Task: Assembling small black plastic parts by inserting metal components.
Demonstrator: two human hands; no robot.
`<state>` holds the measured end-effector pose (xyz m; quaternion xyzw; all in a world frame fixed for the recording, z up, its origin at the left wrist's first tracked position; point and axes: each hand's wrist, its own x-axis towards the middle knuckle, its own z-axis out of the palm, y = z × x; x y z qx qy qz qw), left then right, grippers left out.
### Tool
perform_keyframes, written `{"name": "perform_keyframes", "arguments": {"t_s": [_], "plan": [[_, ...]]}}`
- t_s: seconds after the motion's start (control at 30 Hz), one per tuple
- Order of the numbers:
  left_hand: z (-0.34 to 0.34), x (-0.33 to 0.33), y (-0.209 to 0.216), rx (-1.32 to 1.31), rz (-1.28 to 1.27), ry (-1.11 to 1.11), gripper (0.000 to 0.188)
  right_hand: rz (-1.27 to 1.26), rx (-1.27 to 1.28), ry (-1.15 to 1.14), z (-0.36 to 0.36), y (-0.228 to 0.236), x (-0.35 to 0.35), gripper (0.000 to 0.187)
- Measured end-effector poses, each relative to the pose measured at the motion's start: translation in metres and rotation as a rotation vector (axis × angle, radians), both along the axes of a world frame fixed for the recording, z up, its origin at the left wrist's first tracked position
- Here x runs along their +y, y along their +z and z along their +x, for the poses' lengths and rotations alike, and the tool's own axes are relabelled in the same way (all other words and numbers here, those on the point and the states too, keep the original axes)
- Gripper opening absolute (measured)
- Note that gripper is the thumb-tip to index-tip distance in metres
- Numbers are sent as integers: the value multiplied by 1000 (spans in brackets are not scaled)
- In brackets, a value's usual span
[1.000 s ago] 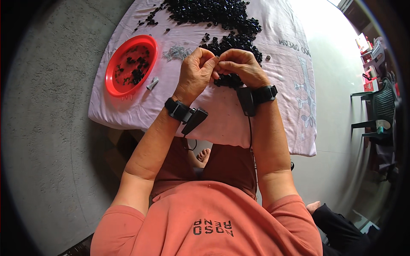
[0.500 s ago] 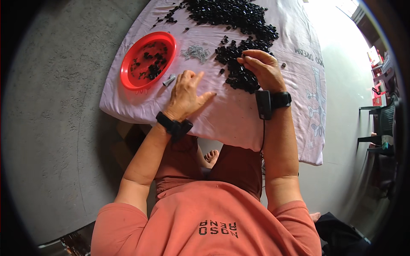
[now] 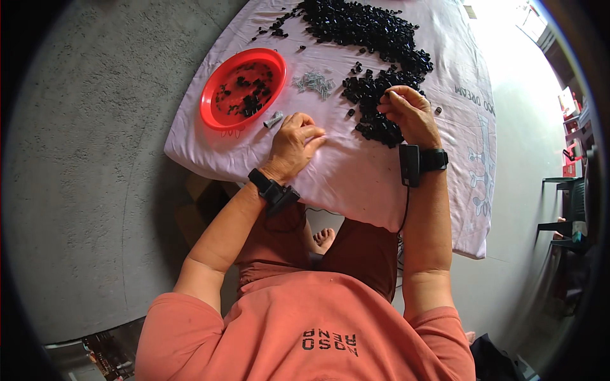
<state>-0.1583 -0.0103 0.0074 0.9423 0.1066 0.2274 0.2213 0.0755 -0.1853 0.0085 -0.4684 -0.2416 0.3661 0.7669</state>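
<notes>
My right hand (image 3: 412,115) hovers at the near right side of a pile of small black plastic pieces (image 3: 380,127), thumb and fingertips pinched together. Whatever is in that pinch is too small to make out against the dark pile. Over the pink cloth (image 3: 346,181), my left hand (image 3: 295,145) has its fingers drawn together, and what they hold, if anything, is hidden. Just beyond its knuckles lies a small grey cone-shaped piece (image 3: 273,119). A heap of thin silvery metal pieces (image 3: 314,84) sits between the red basin and the black pile.
A round red basin (image 3: 205,105) with several black pieces inside stands at the left of the cloth-covered table. A larger heap of black pieces (image 3: 362,25) spreads across the far side. Single black pieces lie scattered around. A dark chair (image 3: 572,203) stands off to the right.
My left hand's spread thumb and fingers have come together. My right hand stays pinched beside the black pile. The whole view has shifted, so the table appears slightly farther right and lower.
</notes>
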Motion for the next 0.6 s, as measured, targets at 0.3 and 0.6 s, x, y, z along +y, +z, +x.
{"name": "perform_keyframes", "arguments": {"t_s": [0.3, 0.6], "plan": [[46, 27, 13, -26, -34, 46, 24, 44, 24, 48, 2, -6, 1, 17], [65, 35, 9, 212, 51, 75, 29, 17, 16, 50, 4, -6, -2, 19]]}}
